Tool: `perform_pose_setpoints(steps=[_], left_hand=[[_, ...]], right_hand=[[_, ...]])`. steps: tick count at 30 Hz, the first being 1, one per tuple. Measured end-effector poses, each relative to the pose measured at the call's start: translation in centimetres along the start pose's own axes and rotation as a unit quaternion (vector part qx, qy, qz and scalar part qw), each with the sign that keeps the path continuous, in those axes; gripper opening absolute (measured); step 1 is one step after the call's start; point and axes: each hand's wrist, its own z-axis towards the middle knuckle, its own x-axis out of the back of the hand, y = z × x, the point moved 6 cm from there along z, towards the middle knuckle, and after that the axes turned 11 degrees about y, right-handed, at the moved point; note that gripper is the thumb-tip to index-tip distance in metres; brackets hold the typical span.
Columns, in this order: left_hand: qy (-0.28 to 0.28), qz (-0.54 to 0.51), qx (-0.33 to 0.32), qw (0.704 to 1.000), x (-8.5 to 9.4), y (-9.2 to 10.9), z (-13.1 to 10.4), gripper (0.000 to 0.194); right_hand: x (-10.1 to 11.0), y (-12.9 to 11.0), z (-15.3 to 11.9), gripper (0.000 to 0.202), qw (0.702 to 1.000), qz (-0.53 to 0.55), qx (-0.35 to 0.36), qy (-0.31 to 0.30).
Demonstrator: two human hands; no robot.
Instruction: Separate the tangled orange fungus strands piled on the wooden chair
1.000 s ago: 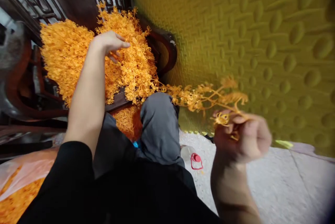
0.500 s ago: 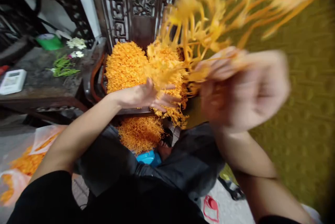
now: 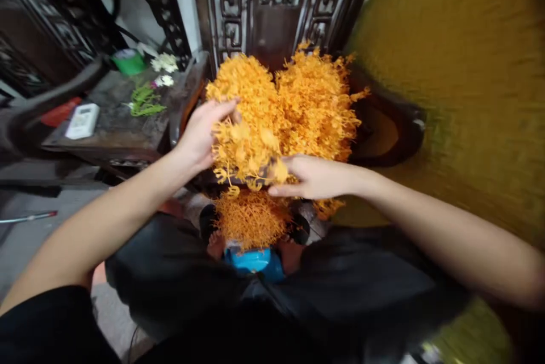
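A loose bunch of orange flowers (image 3: 240,151), with thin stringy stems and petals, is held between my two hands in front of the chair. My left hand (image 3: 200,134) curls round its left side, the fingers partly hidden by blossoms. At its lower right, my right hand (image 3: 317,175) grips into the bunch, with some fingertips covered by petals. Right behind them, a left heap (image 3: 244,77) and a right heap (image 3: 317,100) of the same orange flowers lie side by side on the dark wooden chair (image 3: 276,29).
Below the hands, a blue basin (image 3: 255,262) between my feet carries a pile of orange stems (image 3: 251,219). On the dark side table (image 3: 123,139) at left are a white device (image 3: 83,121), a green tape roll (image 3: 129,61), white flowers (image 3: 164,63) and green stems (image 3: 146,100).
My right hand has come down and left from its raised place at the right, with orange flowers. My left hand, spread before, now curls round the bunch. The view has shifted.
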Motion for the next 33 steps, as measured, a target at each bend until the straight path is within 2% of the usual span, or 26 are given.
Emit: perform_pose_setpoints(steps=[2,4,6,7,9,11,13,16,18,20,24,27,29,31,33], left_hand=[[-0.008,-0.020,-0.004,1.000,0.0,-0.7,0.4,0.021],[-0.037,-0.035,-0.002,0.999,-0.1,-1.5,0.7,0.025],[-0.080,-0.017,0.000,0.997,-0.5,-2.3,0.6,0.039],[-0.102,-0.001,-0.004,0.995,-0.7,-2.6,0.5,0.045],[-0.132,0.037,-0.019,0.990,-0.9,-3.1,0.1,0.052],[-0.137,0.067,-0.041,0.987,-0.8,-3.3,-0.2,0.053],[-0.120,0.094,-0.065,0.986,-0.3,-3.2,-0.3,0.050],[-0.093,0.144,-0.123,0.977,0.5,-2.5,-0.1,0.044],[-0.081,0.183,-0.160,0.967,1.1,-2.1,0.0,0.042],[-0.064,0.211,-0.179,0.959,1.9,-2.0,0.2,0.041],[-0.037,0.262,-0.199,0.944,3.9,-2.4,0.2,0.027],[-0.076,0.324,-0.219,0.917,4.8,-2.6,-0.3,0.031],[-0.117,0.360,-0.244,0.893,5.0,-2.4,-0.8,0.031],[-0.158,0.387,-0.267,0.868,5.1,-2.0,-1.2,0.029],[-0.198,0.403,-0.273,0.851,5.0,-1.9,-1.4,0.028]], right_hand=[[1.0,0.8,1.3,0.040,0.999,-0.020,0.009,0.037],[3.1,1.9,3.0,0.054,0.989,-0.002,-0.008,0.151],[5.1,2.9,4.5,0.067,0.958,0.062,-0.033,0.277],[5.7,3.3,5.3,0.070,0.941,0.107,-0.037,0.320],[6.3,3.8,7.0,0.073,0.915,0.191,-0.035,0.355],[6.2,4.0,8.7,0.067,0.910,0.234,-0.034,0.342],[6.3,3.9,10.0,0.048,0.914,0.237,-0.036,0.328],[7.2,3.8,11.2,0.024,0.898,0.261,-0.017,0.355],[7.8,3.7,12.1,0.026,0.875,0.308,-0.001,0.374],[7.7,3.5,13.2,0.032,0.864,0.351,0.009,0.361],[6.3,3.1,14.9,0.048,0.875,0.366,-0.001,0.317],[4.7,2.9,14.4,0.083,0.909,0.296,-0.005,0.294],[3.5,2.7,13.3,0.095,0.934,0.251,0.015,0.255],[2.2,2.4,12.2,0.081,0.947,0.242,0.043,0.205],[1.4,2.2,11.0,0.053,0.951,0.241,0.075,0.179]])
